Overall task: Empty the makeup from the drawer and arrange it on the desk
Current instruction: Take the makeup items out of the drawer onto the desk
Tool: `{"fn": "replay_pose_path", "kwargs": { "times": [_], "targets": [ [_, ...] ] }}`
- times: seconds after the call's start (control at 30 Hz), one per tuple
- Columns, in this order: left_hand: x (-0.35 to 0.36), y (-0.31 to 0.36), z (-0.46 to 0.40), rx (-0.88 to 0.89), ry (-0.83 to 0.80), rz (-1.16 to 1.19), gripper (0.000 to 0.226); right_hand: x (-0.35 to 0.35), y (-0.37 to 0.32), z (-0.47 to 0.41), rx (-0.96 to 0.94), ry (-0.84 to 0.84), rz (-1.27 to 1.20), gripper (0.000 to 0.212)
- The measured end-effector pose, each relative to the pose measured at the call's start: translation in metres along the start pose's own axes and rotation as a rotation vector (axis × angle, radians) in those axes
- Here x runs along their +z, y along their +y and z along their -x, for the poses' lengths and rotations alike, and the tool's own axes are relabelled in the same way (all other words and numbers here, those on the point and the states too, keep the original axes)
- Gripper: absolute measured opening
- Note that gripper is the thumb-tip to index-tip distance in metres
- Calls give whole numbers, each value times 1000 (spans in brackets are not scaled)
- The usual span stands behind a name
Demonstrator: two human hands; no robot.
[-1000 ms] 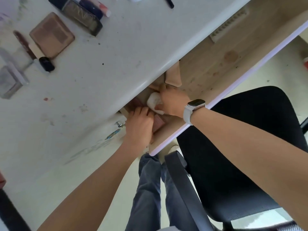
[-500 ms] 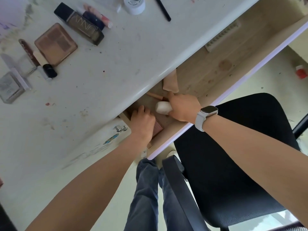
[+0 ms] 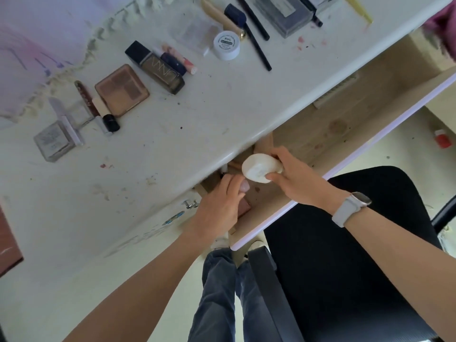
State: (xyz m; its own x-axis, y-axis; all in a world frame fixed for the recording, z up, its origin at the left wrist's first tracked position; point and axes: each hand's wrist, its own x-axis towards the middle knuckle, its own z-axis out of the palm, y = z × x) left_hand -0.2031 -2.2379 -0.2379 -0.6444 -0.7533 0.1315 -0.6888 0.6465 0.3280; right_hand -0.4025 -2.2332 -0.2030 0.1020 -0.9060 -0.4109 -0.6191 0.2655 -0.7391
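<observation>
Two hands work at the open drawer (image 3: 328, 134): your right hand (image 3: 293, 178) grips a white round container (image 3: 261, 168), lifted just below the surface (image 3: 197, 124) edge; your left hand (image 3: 219, 206), fingers curled, pinches a small pinkish item (image 3: 244, 186) beside it.

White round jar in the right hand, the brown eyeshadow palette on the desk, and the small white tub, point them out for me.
white round jar (image 3: 259, 169), head view, on its pale flat face.
brown eyeshadow palette (image 3: 122, 90), head view, on its middle pans.
small white tub (image 3: 227, 45), head view, on its labelled lid.
</observation>
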Motion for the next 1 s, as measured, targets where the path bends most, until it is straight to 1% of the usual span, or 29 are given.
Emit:
{"fn": "replay_pose_path", "kwargs": {
  "times": [0.1, 0.17, 0.23, 0.3, 0.37, 0.43, 0.5, 0.57, 0.63, 0.7, 0.83, 0.9, 0.93, 1.0],
  "targets": [
    [-25, 4, 6, -82, 75, 101, 29, 1, -18, 3, 19, 43, -226, 32],
    [-46, 0, 10, -246, 154, 195, 31, 5, -38, -1, 23, 87, -366, 34],
    [-73, -10, 10, -454, 276, 322, 31, 11, -63, -9, 3, 124, -417, 35],
    [-96, -28, 11, -659, 392, 396, 26, 22, -90, -22, -28, 151, -380, 31],
    [-110, -55, 15, -856, 467, 403, 21, 37, -116, -37, -19, 157, -312, 30],
    [-120, -85, 21, -1003, 484, 394, 27, 56, -140, -52, 7, 112, -227, 33],
    [-126, -110, 28, -1080, 444, 389, 30, 77, -159, -66, 31, 54, -156, 35],
    [-131, -127, 32, -1134, 420, 367, 31, 96, -178, -78, 43, 17, -109, 36],
    [-136, -139, 32, -1168, 427, 369, 33, 111, -193, -90, 10, 18, -60, 34],
    [-139, -148, 31, -1171, 444, 401, 34, 123, -205, -103, -27, 51, 3, 33],
    [-140, -154, 30, -1146, 384, 361, 38, 131, -210, -114, -50, 99, 57, 36],
    [-140, -149, 31, -1127, 383, 295, 37, 125, -200, -104, -132, 159, 41, 41],
    [-140, -144, 32, -1093, 401, 255, 36, 119, -192, -95, -213, 196, 4, 38],
    [-138, -127, 34, -956, 454, 211, 30, 104, -169, -74, -346, 219, -34, 31]
  ]
}}
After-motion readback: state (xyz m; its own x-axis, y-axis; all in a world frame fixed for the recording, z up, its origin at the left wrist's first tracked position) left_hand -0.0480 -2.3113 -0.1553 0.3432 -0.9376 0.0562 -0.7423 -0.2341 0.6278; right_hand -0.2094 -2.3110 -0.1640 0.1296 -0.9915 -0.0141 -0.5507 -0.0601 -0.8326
